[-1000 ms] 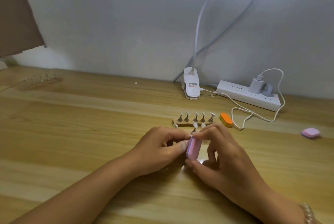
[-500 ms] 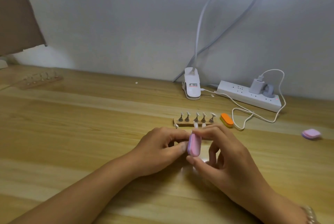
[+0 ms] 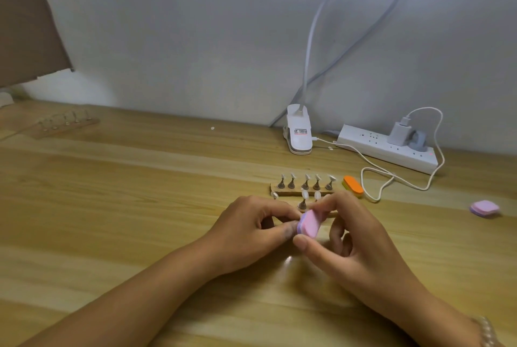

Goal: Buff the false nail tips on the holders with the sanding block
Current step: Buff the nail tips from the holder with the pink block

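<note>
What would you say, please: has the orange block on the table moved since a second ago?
No. The orange block lies just right of the wooden holder strip, beside the white cable loop, as before.

Left hand (image 3: 246,230): bare, thumbnail short, plain. Left forearm (image 3: 134,304): bare, unsleeved to frame edge at 7 o'clock. Right hand (image 3: 355,246): bare, thumbnail short, plain. Right forearm (image 3: 436,316): bare. Bracelet (image 3: 488,331) on right wrist at 5 o'clock: small round pearly beads, pale, glossy, partly cut by frame edge.
</note>
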